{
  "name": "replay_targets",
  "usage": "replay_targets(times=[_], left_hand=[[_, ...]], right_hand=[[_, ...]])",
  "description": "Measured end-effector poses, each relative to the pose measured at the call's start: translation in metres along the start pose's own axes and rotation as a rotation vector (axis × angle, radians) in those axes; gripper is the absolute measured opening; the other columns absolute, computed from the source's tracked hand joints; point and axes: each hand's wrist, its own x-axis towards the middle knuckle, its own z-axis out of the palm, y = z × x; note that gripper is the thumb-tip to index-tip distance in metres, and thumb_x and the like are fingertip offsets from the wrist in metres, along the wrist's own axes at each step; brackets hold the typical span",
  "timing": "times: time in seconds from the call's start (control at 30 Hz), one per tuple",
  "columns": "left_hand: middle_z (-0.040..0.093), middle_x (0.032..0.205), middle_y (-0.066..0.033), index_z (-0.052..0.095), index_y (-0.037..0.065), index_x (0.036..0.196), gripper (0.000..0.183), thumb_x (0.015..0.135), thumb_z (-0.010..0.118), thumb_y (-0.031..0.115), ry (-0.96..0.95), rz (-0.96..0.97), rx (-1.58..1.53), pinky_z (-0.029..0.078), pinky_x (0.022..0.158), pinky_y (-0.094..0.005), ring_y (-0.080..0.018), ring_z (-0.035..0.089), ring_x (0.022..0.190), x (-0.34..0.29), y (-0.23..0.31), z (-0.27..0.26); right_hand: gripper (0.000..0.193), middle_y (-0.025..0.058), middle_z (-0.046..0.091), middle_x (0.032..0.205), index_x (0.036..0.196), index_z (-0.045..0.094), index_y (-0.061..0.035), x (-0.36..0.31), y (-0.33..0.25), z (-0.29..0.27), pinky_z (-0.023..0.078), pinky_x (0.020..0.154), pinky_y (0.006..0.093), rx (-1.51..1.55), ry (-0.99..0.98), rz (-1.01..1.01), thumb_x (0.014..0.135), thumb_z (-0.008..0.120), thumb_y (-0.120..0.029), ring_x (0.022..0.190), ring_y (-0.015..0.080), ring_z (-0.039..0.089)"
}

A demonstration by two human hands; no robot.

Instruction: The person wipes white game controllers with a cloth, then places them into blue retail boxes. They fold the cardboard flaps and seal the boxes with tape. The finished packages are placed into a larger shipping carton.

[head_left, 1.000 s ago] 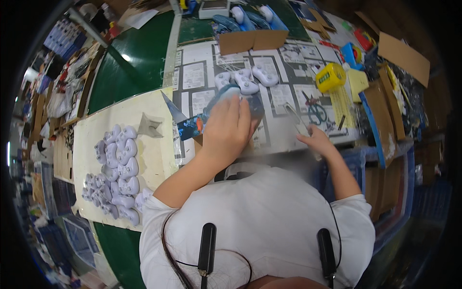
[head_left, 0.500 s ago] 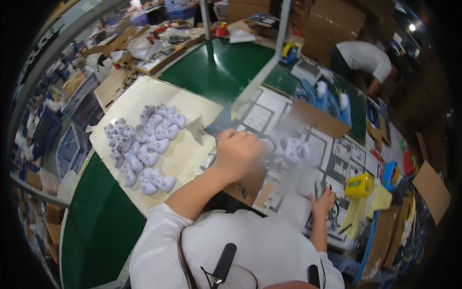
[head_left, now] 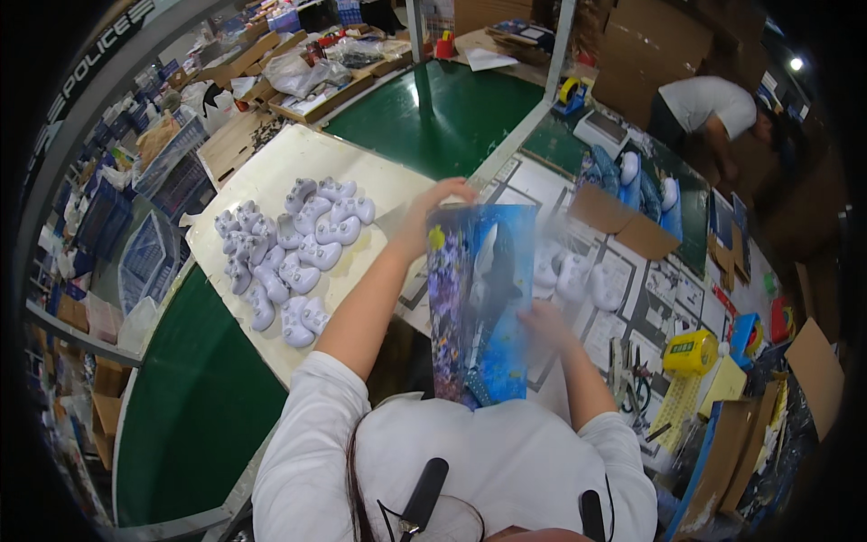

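Observation:
A glossy blue sheet, printed with an underwater scene and a large sea animal, stands in front of my chest. My left hand grips its top edge, fingers bent over toward the middle. My right hand is at the sheet's right edge, its fingers smeared by motion, so its grasp is unclear. Behind the sheet, several white game controllers rest on the printed worktop, partly blurred. More white game controllers lie grouped on a cream board to the left.
Pliers and black-handled scissors lie at the right, near a yellow bottle and a blue tape dispenser. Brown cardboard lies farther back. A metal post rises behind the worktop. Another person bends over at the far right.
My left hand has swung the sheet round so its printed face shows. My right hand has left the tools at the right and come in to the sheet's edge.

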Motion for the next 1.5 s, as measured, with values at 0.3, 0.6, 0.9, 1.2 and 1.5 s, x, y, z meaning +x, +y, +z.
replay_targets(times=[0.3,0.6,0.9,1.2,1.5], left_hand=[[0.057,0.1,-0.0123,0.054,0.0,0.104,0.037,0.074,0.059,0.021,-0.218,0.027,-0.315,0.039,0.081,-0.0339,-0.0237,0.053,0.093,-0.016,0.145,0.004],[0.052,0.095,-0.0063,0.057,0.02,0.093,0.013,0.081,0.056,0.025,-1.007,0.173,-1.441,0.037,0.059,-0.0289,-0.0169,0.048,0.07,-0.012,0.195,0.047],[0.057,0.084,-0.012,0.061,0.006,0.084,0.022,0.087,0.046,0.023,-1.128,0.306,-1.312,0.041,0.059,-0.0372,-0.0234,0.054,0.071,0.001,0.144,0.086],[0.055,0.064,-0.0095,0.055,0.006,0.079,0.022,0.066,0.067,0.021,-0.785,-0.193,0.804,0.041,0.053,-0.0366,-0.0285,0.054,0.057,-0.101,0.056,0.149],[0.055,0.061,-0.0033,0.055,0.009,0.071,0.01,0.062,0.054,0.007,-1.005,-0.113,0.729,0.041,0.055,-0.0311,-0.0208,0.056,0.06,-0.129,0.062,0.135]], right_hand=[[0.023,0.0181,0.057,0.069,0.081,0.058,0.0012,-0.049,0.013,-0.022,0.043,0.059,0.0349,-0.365,0.404,-0.024,0.075,0.056,-0.021,0.062,0.0267,0.056],[0.027,0.0186,0.056,0.065,0.073,0.057,0.0013,-0.053,-0.013,-0.01,0.042,0.056,0.0368,-0.541,0.883,0.143,0.074,0.055,-0.026,0.061,0.0332,0.054],[0.046,0.0138,0.057,0.061,0.073,0.061,-0.0002,-0.039,-0.002,-0.058,0.044,0.056,0.0328,-0.435,0.659,0.338,0.077,0.052,-0.045,0.061,0.0225,0.058],[0.066,0.0169,0.06,0.09,0.096,0.054,0.0007,0.007,0.055,-0.086,0.047,0.073,0.0381,-0.622,0.794,0.451,0.059,0.067,-0.053,0.085,0.0295,0.059],[0.052,0.0129,0.058,0.088,0.111,0.047,-0.003,-0.054,0.047,-0.109,0.047,0.066,0.0352,1.134,0.652,-0.051,0.083,0.041,-0.046,0.078,0.0216,0.058]])
